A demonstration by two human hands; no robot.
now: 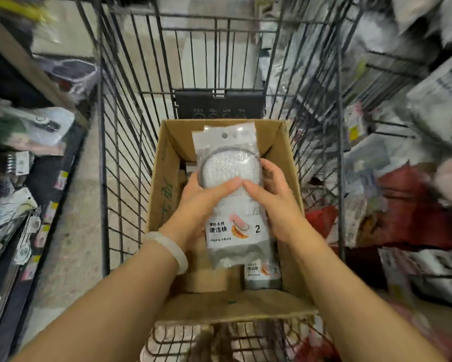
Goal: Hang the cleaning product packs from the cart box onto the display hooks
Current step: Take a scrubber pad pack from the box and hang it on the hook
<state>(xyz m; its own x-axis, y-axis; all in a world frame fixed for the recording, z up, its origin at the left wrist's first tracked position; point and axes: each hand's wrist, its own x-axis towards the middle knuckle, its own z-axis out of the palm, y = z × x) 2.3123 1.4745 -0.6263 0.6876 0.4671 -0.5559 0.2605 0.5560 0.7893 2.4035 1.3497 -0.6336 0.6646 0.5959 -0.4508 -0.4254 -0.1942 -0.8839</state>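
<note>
**shelfstocker_q:** So where's the pack point(232, 189) at this point? Out of the box or what?

**aisle9_lurker:** Held just above the open cardboard box point(164, 178), which sits in the wire cart point(120, 105). Both hands are on it. The left hand point(201, 205) wraps the pack's left edge and the right hand point(274, 202) its right edge, fingers point(268, 169) of both clamped around the middle, with the thumbs meeting across the front. The hang hole point(224, 135) is at the far end of the pack, pointing away from the person.

**shelfstocker_q:** How's it gonna handle?

**aisle9_lurker:** Looks light and squishy, a sponge-type pad in a thin plastic sleeve, so it's probably a bit slick and crinkly. Not fragile, I'd say. Gripping the padded middle works for carrying, but for hooking I'd pinch up near the flat header by the hole, since that's the stiffest bit.

**shelfstocker_q:** How many are left?

**aisle9_lurker:** I count one in hand, though it could be a couple stacked, can't tell. One more pack point(264, 273) shows inside the box, at its near right corner. The box otherwise looks mostly bare cardboard. The hooks around the cart are too blurry to count.
</note>
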